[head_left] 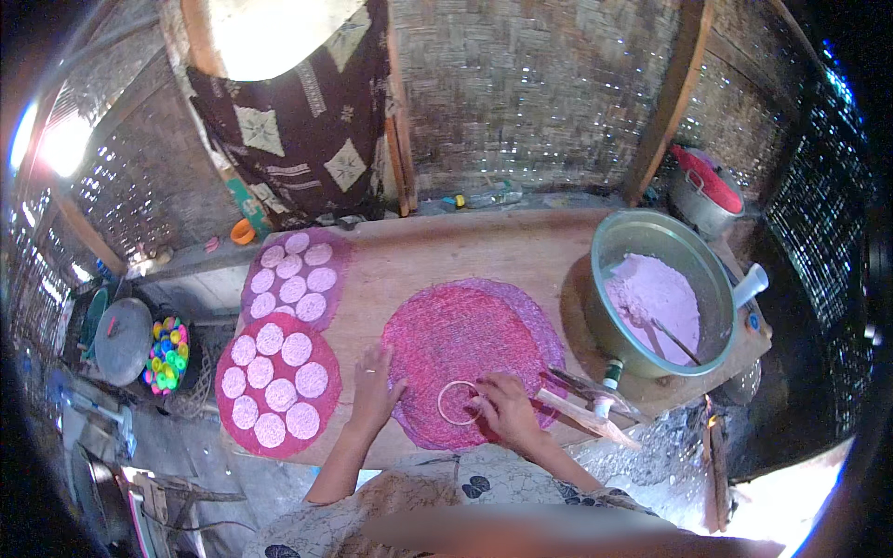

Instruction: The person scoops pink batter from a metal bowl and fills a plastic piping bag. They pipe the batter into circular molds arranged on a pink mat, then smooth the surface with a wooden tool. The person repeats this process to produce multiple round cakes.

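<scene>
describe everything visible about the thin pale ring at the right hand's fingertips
The thin pale round ring is an open hoop with a narrow, plain rim; its material is unclear. It appears to lie roughly flat near the front of the round red mesh sheet, red showing through its middle. The right hand has fingertips at its right edge.

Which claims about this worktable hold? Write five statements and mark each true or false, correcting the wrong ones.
1. The right hand touches the pale ring. True.
2. The left hand holds a spoon. False: it is open at the left edge of the mesh stack.
3. Pale discs lie on the purple mat and the red mat. True.
4. The red mat is farther from the person. False: it is nearer.
5. The green tub is empty. False: it holds pale pink material.
</scene>
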The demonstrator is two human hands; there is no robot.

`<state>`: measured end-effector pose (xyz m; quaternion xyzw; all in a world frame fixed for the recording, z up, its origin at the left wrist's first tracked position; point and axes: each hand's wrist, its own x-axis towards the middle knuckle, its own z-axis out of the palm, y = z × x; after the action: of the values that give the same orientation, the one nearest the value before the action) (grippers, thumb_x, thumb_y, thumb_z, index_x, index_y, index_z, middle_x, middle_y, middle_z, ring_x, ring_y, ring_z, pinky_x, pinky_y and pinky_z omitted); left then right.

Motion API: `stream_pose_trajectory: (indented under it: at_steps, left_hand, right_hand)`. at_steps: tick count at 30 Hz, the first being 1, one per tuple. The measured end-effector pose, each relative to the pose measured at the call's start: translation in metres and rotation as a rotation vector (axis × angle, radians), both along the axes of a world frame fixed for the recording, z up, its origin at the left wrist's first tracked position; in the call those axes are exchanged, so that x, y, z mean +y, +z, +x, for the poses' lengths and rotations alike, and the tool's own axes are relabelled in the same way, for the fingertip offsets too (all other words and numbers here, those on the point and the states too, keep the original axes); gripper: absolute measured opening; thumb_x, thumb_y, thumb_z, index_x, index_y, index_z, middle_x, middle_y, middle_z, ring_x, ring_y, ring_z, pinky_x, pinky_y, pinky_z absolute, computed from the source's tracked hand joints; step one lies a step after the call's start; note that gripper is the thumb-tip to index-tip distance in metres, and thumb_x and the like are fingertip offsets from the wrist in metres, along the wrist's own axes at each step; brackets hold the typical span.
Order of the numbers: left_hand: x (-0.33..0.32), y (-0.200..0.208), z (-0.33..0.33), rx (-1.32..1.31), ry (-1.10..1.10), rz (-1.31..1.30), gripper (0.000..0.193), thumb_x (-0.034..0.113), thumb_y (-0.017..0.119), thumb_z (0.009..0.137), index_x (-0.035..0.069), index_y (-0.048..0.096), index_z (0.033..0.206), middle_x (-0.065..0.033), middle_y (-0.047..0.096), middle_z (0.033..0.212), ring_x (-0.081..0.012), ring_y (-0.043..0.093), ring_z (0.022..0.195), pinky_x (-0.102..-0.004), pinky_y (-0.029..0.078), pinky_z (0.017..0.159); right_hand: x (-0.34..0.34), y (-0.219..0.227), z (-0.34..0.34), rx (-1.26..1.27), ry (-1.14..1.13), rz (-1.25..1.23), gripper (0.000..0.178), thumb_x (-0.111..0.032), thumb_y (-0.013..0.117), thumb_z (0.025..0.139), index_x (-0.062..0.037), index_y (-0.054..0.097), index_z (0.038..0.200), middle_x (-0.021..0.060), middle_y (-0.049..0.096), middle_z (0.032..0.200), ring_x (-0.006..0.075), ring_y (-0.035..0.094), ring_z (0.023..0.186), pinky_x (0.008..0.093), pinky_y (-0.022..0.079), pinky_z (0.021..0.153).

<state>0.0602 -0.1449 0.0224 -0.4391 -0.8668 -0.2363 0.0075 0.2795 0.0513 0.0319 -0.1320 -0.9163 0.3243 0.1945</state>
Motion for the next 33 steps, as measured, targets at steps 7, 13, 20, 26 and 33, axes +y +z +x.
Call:
stream_pose_trajectory:
  at_steps: [7, 13, 20, 26, 33]
  left_hand:
    - [0.016, -0.02, 0.015, 0.012, -0.132, 0.058, 0.082, 0.031, 0.069, 0.088, 0.007, 0.025, 0.153, -0.0261, 0.015, 0.159, -0.0454, 0.017, 0.147, -0.0595, 0.017, 0.117]
    - [0.006, -0.028, 0.015, -0.064, -0.091, 0.209, 0.083, 0.03, 0.066, 0.091, 0.005, 0.019, 0.154, -0.0287, 0.014, 0.158, -0.0457, 0.018, 0.146, -0.0546, 0.02, 0.118]
    - [0.005, -0.024, 0.017, -0.106, -0.071, 0.233, 0.078, 0.028, 0.063, 0.093, 0.001, 0.02, 0.152, -0.0285, 0.016, 0.158, -0.0441, 0.021, 0.146, -0.0534, 0.021, 0.117]
    - [0.009, -0.015, 0.018, -0.116, -0.085, 0.292, 0.066, 0.021, 0.066, 0.091, 0.001, 0.034, 0.146, -0.0267, 0.026, 0.155, -0.0421, 0.025, 0.145, -0.0538, 0.023, 0.116]
    - [0.03, 0.029, 0.04, -0.247, -0.272, 0.566, 0.018, 0.017, 0.07, 0.088, 0.005, 0.065, 0.099, -0.0206, 0.053, 0.136, -0.0384, 0.044, 0.134, -0.0531, 0.029, 0.113]
  right_hand:
    - [0.011, 0.006, -0.022, -0.543, -0.103, 0.183, 0.075, -0.061, 0.032, 0.099, -0.0055, 0.036, 0.15, 0.0189, 0.026, 0.159, 0.0464, 0.022, 0.145, 0.0658, 0.01, 0.115]
    - [0.01, -0.007, -0.02, -0.636, -0.149, 0.226, 0.08, -0.065, 0.032, 0.097, -0.0086, 0.027, 0.154, 0.0186, 0.022, 0.16, 0.044, 0.018, 0.147, 0.0681, 0.008, 0.115]
    - [0.009, 0.0, -0.016, -0.647, -0.2, 0.178, 0.081, -0.064, 0.036, 0.096, -0.0079, 0.027, 0.154, 0.0187, 0.021, 0.16, 0.0456, 0.017, 0.147, 0.0699, 0.008, 0.114]
    - [0.011, -0.012, -0.017, -0.572, -0.24, 0.201, 0.083, -0.063, 0.04, 0.095, -0.0055, 0.027, 0.153, 0.0205, 0.022, 0.159, 0.0482, 0.019, 0.145, 0.0693, 0.012, 0.113]
    - [-0.018, 0.009, -0.021, 0.03, 0.06, -0.754, 0.067, -0.055, 0.044, 0.099, -0.0029, 0.047, 0.141, 0.0205, 0.053, 0.14, 0.0363, 0.048, 0.131, 0.0441, 0.036, 0.111]
